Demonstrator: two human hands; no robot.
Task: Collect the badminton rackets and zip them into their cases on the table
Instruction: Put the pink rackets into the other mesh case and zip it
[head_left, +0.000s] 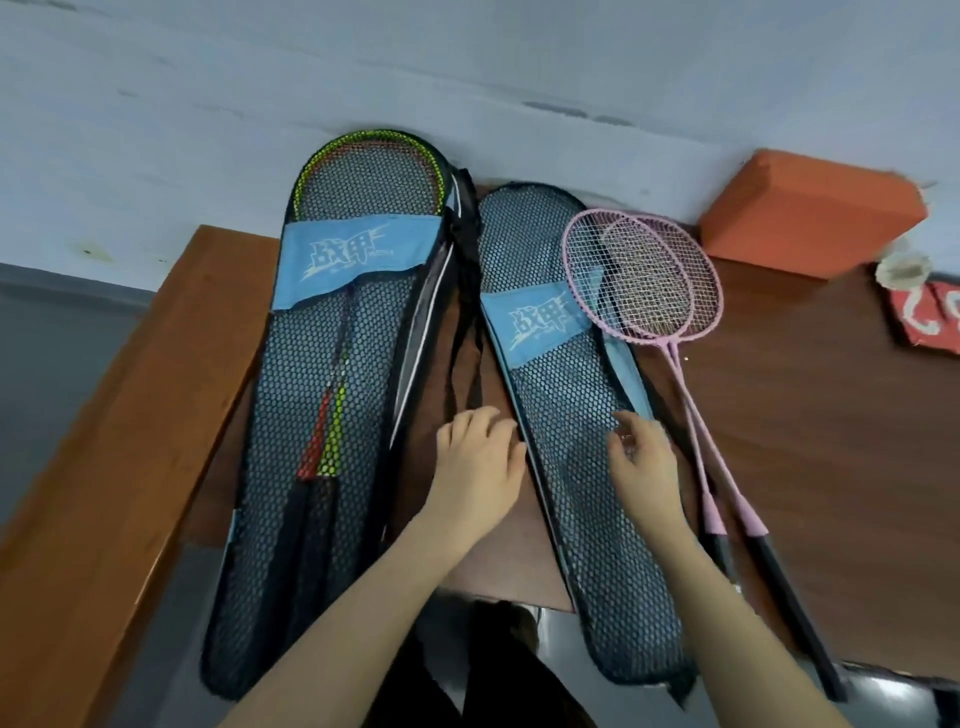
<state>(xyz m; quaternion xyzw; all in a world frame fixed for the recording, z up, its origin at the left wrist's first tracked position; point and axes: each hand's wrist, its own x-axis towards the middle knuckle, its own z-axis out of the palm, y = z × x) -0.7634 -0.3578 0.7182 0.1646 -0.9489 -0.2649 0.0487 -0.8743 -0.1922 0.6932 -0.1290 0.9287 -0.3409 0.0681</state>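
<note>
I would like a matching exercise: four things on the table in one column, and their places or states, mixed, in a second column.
Things:
1. pink rackets
2. red and green rackets
3. orange block
4. right mesh case

Places or states:
A. inside the left mesh case
B. at the wall, far right
C. bare on the table
D. between both hands, no racket visible inside

Pairs: 1-C, 2-A, 3-B, 4-D

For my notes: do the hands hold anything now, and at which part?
Right hand pinches the empty case's mesh near its right edge. Left hand rests open at its left edge, holding nothing.
</note>
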